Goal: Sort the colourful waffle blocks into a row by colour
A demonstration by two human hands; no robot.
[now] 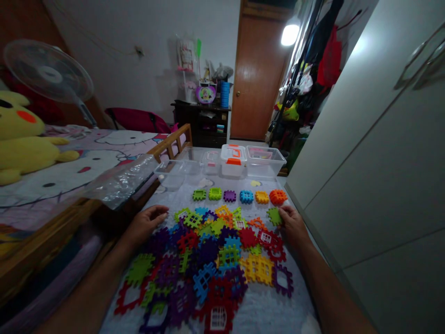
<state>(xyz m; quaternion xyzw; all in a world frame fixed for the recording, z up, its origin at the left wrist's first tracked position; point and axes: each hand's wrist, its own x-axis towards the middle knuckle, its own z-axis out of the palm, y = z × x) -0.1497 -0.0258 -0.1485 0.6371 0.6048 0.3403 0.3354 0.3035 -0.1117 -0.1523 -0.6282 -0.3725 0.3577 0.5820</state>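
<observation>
My right hand [292, 222] pinches the edge of a green interlocking toy block piece [274, 216] at the right side of the pile. With its fingers loosely curved, my left hand [149, 221] rests at the left edge of the cloth-covered surface, and no piece shows in it. Between both arms spreads a pile of flat, notched plastic pieces in several colours, among them a yellow piece [259, 268], a red window piece [218, 317] and a purple frame [282, 280]. Behind the pile runs a row of assembled blocks, including a blue one [246, 196] and an orange one [278, 196].
At the far end stand a lidded clear box [233, 168] with orange clips and open clear bins, one of them a right bin [266, 169]. A wooden bed rail [174, 139] borders the left, a white cabinet [375, 139] the right. Plastic wrap [120, 183] lies on the bed side.
</observation>
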